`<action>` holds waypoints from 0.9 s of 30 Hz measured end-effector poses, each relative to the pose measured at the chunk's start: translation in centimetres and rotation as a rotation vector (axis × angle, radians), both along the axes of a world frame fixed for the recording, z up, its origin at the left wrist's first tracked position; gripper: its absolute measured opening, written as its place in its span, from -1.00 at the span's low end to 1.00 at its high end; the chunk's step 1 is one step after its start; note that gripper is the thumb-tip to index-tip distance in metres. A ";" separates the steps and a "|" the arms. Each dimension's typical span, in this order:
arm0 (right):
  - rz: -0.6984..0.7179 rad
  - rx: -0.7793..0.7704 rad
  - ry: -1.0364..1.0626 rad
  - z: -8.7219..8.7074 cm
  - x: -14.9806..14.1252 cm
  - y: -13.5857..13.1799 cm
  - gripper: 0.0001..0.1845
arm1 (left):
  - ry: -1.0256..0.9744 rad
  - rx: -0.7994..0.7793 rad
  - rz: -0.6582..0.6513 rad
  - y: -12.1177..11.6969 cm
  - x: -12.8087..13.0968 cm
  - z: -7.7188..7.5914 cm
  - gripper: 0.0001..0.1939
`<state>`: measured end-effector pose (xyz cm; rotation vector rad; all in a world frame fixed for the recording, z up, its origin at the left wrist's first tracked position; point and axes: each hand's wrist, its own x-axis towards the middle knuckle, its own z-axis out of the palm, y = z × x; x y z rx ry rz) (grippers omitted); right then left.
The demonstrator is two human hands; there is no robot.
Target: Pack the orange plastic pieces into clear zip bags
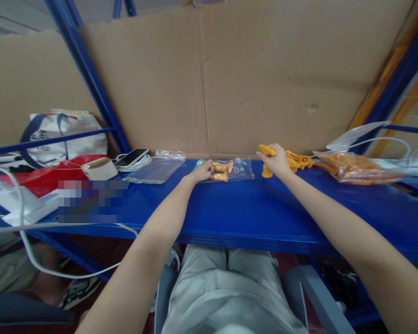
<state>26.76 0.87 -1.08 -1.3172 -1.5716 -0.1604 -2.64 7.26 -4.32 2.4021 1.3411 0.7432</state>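
My left hand (204,171) is closed on the left end of a clear plastic bag (242,169) lying flat on the blue shelf. Inside the bag are orange plastic pieces (223,167) with flared ends. To the right, my right hand (279,160) is wrapped round another orange plastic piece (267,150), its flared foot pointing down at the shelf; its exact kind I cannot make out. Just beyond that hand lies a loose pile of similar orange pieces (299,161).
A filled bag of orange pieces (355,169) lies at the right. Left of my hands are flat plastic bags (156,168), a phone (134,157) with a coiled white cable, a red bag (55,169) and a white tote (73,137). Cardboard (251,79) stands behind; a person's shoe (78,292) shows below left.
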 end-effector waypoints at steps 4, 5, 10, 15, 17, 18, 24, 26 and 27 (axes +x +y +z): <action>0.216 -0.069 0.356 -0.5 -1.3 0.1 -0.74 | 0.070 -0.028 0.024 0.0 0.0 0.0 -0.86; 0.237 -0.119 0.444 -0.6 -1.6 0.0 -0.73 | 0.071 -0.028 0.026 0.0 0.0 0.0 -0.86; 0.248 -0.283 0.795 0.0 -2.3 -0.6 -0.79 | 0.091 -0.007 0.005 0.1 -0.1 0.0 -0.85; 0.218 -0.333 0.835 0.6 -2.5 -1.1 -0.89 | 0.133 0.000 0.016 -0.2 0.0 0.2 -0.85; 0.183 -0.356 0.775 0.4 -2.5 -1.1 -0.88 | 0.139 -0.014 0.039 -0.4 0.1 0.3 -0.85; 0.163 -0.369 0.731 0.3 -2.5 -1.1 -0.89 | 0.137 -0.020 0.044 -0.4 0.1 0.4 -0.86; 0.091 -0.450 0.413 -0.8 -2.4 -0.8 -0.90 | 0.102 -0.039 0.038 -0.6 0.2 0.5 -0.83; 0.092 -0.491 0.369 -1.1 -2.4 -0.7 -0.88 | 0.097 -0.037 0.035 -0.5 0.2 0.4 -0.83; 0.086 -0.502 0.344 -1.2 -2.4 -0.6 -0.87 | 0.092 -0.034 0.036 -0.4 0.2 0.4 -0.84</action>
